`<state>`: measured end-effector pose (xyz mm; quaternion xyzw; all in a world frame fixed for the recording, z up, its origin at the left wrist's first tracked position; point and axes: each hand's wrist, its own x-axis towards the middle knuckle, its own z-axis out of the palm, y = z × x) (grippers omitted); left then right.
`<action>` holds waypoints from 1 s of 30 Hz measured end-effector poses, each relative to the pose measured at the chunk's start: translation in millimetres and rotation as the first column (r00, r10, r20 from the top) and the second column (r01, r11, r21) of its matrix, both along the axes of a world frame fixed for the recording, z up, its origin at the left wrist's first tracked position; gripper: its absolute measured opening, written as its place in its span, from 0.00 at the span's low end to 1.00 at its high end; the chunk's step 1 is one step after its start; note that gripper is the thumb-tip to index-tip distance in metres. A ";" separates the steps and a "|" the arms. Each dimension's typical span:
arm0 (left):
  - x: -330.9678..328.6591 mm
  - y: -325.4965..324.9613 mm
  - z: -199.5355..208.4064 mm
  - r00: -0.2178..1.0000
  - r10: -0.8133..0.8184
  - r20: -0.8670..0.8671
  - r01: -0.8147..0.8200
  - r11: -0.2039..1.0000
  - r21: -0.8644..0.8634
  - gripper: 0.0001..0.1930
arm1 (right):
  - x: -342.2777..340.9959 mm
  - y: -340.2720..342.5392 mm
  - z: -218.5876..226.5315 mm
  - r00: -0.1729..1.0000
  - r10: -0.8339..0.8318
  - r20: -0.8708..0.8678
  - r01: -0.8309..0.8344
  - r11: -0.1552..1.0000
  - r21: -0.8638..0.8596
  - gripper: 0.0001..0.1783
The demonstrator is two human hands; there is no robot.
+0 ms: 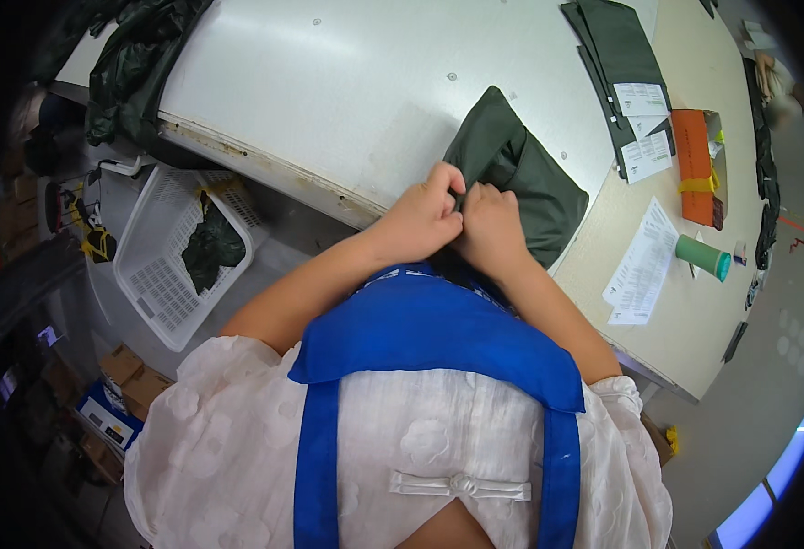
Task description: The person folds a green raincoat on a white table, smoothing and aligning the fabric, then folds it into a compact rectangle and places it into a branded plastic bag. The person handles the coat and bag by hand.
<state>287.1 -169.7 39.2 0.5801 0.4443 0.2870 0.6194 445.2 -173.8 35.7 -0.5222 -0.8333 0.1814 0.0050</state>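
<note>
A dark green folded piece of fabric lies at the near edge of the white table, one corner pointing away from me. My left hand pinches its left edge with curled fingers. Close beside it, my right hand is also closed on the fabric, knuckles up. The two hands almost touch. What exactly sits between the fingertips is hidden. Part of the fabric bulges in a loose fold right of my hands.
Dark green folded pieces with white labels lie at the far right, near an orange box, paper sheets and a green cylinder. Below the table's left edge stands a white basket holding dark fabric. More dark fabric drapes over the left corner.
</note>
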 end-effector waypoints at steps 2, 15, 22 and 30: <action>5.5 -8.9 -21.4 0.999 -0.024 -0.047 0.025 1.000 0.016 0.15 | 0.4 -12.0 -29.1 0.999 0.005 0.050 -0.008 0.997 0.077 0.17; -4.6 25.0 -41.5 0.943 0.126 -0.308 -0.104 0.991 0.085 0.15 | 12.4 14.3 -47.7 0.882 -0.235 -0.409 0.122 0.951 -0.283 0.28; -7.7 4.4 -24.8 0.807 0.120 -0.578 -0.018 0.984 0.178 0.12 | 0.2 4.0 -33.2 0.964 -0.155 -0.216 0.141 0.987 -0.080 0.33; -3.4 13.8 -35.0 0.881 0.052 -0.471 -0.026 0.998 0.061 0.10 | 1.5 0.4 -20.9 0.973 -0.005 -0.231 0.012 1.000 0.029 0.25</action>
